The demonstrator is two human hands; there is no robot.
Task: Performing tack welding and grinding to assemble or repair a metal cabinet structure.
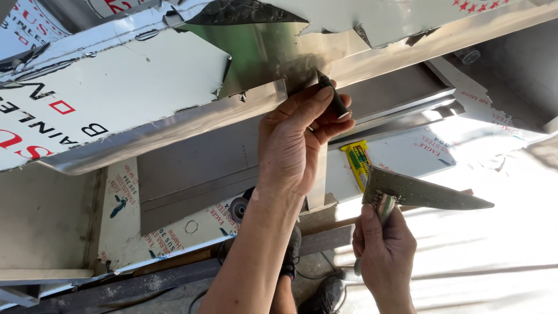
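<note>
Steel sheet (pixel 261 52) takes the raised left hand (pixel 293 142), fingers pinching a dark marker (pixel 332 96) against it; lower, the right hand (pixel 383 244) clamps a metal trowel (pixel 418 192).

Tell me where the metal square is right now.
In the head view the metal square sits right of centre, gripped at its handle by the right hand, just below the yellow-green tube and right of the left hand.

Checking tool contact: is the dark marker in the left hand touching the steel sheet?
Touching. The head view shows the marker tip, held by the left hand, meeting the steel sheet.
</note>
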